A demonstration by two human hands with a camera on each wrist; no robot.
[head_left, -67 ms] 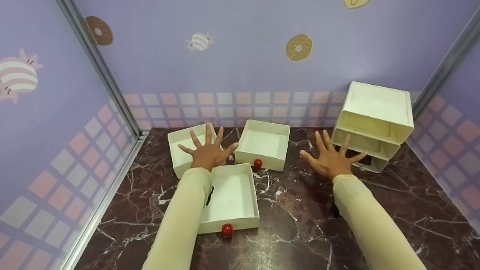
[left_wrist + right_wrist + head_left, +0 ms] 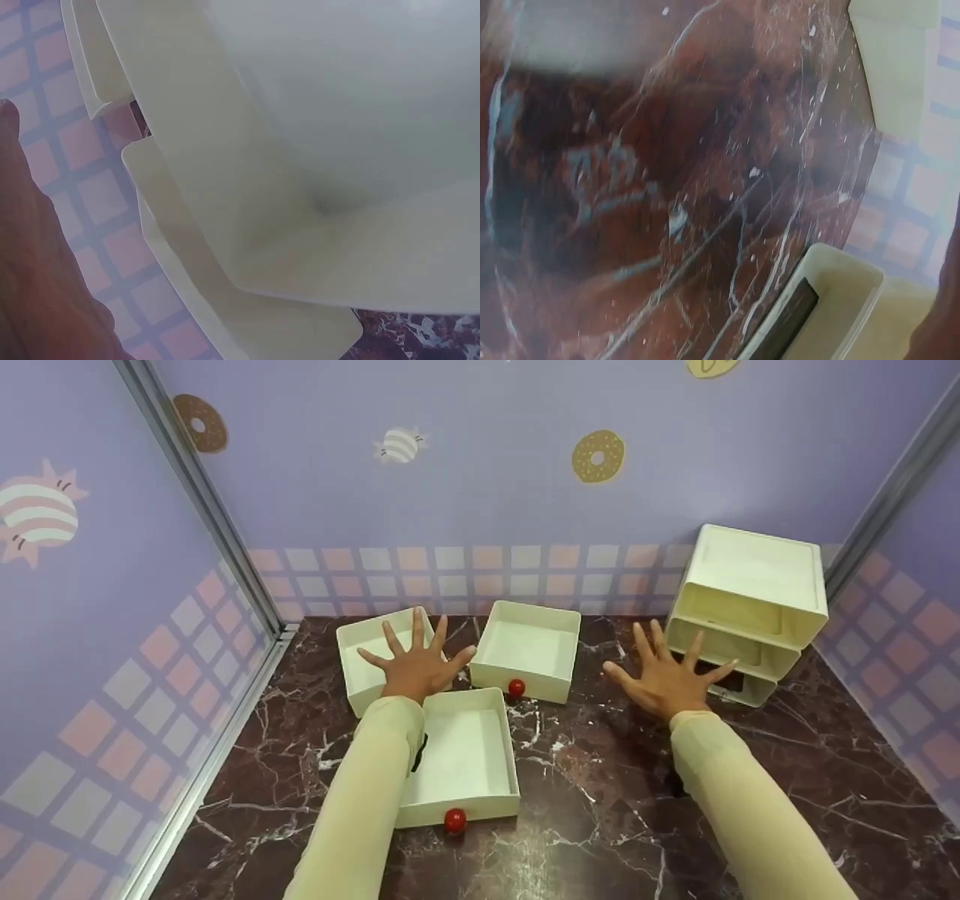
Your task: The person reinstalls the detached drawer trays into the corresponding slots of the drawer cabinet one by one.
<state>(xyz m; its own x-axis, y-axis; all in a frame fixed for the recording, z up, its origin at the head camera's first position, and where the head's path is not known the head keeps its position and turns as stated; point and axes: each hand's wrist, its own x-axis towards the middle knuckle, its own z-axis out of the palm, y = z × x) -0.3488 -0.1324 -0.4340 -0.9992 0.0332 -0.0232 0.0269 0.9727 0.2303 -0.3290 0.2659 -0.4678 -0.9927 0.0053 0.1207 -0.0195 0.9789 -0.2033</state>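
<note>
With its fingers spread wide, my left hand [image 2: 417,664] hovers over the left rear drawer [image 2: 358,664], a shallow cream box, and hides part of it. The front drawer [image 2: 465,750] lies below that wrist, partly covered by the sleeve; it fills much of the left wrist view. Right of the left hand sits another cream drawer [image 2: 529,649] by the back wall. My right hand [image 2: 666,679], fingers also fanned out and holding nothing, is in front of the cream three-tier cabinet [image 2: 761,566], whose slots gape without drawers. Its fingertips overlap the lower tiers in the head view.
A red round knob [image 2: 454,820] is on the front drawer's face, and another red knob [image 2: 517,687] on the middle rear drawer. Purple walls [image 2: 495,495] enclose the back and both sides. The dark marbled tabletop [image 2: 585,810] spreads between drawers and cabinet.
My right hand and forearm have shifted very slightly to the right. The left hand, drawers and cabinet stay as they were.
</note>
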